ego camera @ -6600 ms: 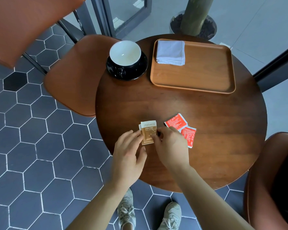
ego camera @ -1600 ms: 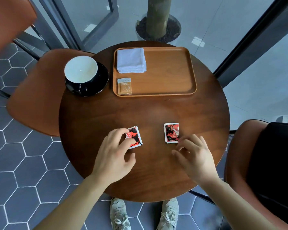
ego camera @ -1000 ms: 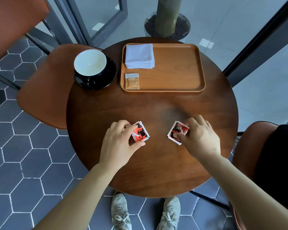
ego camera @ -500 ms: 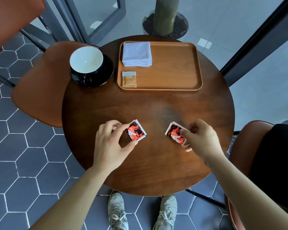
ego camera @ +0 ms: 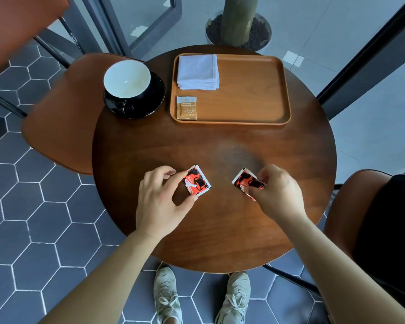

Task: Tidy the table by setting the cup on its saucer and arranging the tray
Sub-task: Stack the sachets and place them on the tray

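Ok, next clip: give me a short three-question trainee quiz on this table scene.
1. True or false: the cup stands on its saucer.
2. Which items lie on the tray? A) folded napkin and brown packet B) two red packets C) nothing
3. What does each hand hold?

Key:
1. True.
2. A.
3. The left hand pinches the left red packet; the right hand pinches the right red packet.

A white-lined black cup (ego camera: 126, 81) is seen on a black saucer (ego camera: 154, 99). The orange-brown tray (ego camera: 255, 90) is occupied by white napkins (ego camera: 198, 71) and a tan, white-topped packet (ego camera: 186, 108). Two red-and-black packets (ego camera: 197, 181) are white-edged.
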`<state>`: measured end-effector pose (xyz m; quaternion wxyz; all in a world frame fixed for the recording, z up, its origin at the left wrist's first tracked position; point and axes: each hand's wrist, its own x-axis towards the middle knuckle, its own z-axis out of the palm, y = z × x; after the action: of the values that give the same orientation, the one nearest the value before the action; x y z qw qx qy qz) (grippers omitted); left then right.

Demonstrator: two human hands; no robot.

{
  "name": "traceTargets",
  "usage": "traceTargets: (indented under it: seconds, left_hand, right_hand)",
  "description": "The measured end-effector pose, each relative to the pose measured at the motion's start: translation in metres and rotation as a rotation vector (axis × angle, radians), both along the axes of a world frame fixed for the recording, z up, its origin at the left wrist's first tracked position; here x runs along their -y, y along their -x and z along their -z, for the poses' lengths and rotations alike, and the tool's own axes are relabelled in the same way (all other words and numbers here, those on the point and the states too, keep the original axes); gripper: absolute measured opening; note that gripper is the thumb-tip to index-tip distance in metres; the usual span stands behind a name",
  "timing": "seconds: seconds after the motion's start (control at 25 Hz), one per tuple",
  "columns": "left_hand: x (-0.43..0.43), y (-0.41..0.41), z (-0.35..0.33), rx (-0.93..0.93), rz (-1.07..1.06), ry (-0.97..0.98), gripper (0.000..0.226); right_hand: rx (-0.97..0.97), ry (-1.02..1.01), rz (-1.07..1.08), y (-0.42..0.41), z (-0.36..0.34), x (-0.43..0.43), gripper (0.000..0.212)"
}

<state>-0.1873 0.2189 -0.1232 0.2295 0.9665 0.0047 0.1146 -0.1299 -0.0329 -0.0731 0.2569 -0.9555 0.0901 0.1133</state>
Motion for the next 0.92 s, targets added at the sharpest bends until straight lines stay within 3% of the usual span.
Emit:
traceTargets:
  seconds: [0.16, 0.24, 0.36, 0.52, 0.64, 0.76, 0.92]
  left_hand:
    - [0.001, 0.001, -0.002, -0.01, -0.011, -0.014, 0.052]
    - [0.001, 0.001, -0.002, -0.021, -0.013, -0.022, 0.052]
    - [0.001, 0.001, -0.003, -0.024, -0.013, -0.009, 0.053]
    - [0.001, 0.001, -0.006, -0.053, -0.004, -0.017, 0.055]
    - [0.0, 0.001, -0.014, -0.112, 0.005, 0.028, 0.061]
    - [0.004, 0.007, -0.023, -0.112, -0.165, 0.13, 0.042]
    - [0.019, 0.006, -0.038, -0.282, -0.402, 0.43, 0.026]
  right_hand:
    - [-0.131, -0.607, 0.177, 0.005, -0.008, -0.028, 0.02]
    - [-0.149, -0.678, 0.152, 0.008, -0.009, -0.048, 0.014]
    - [-0.128, -0.622, 0.13, 0.001, -0.007, -0.074, 0.015]
    - [-0.11, -0.262, 0.021, -0.004, -0.004, -0.089, 0.02]
    - [-0.078, -0.158, -0.004, -0.004, -0.002, -0.085, 0.017]
    - [-0.036, -0.101, -0.047, -0.008, 0.002, -0.085, 0.027]
    - [-0.013, -0.065, -0.128, -0.006, 0.004, -0.094, 0.029]
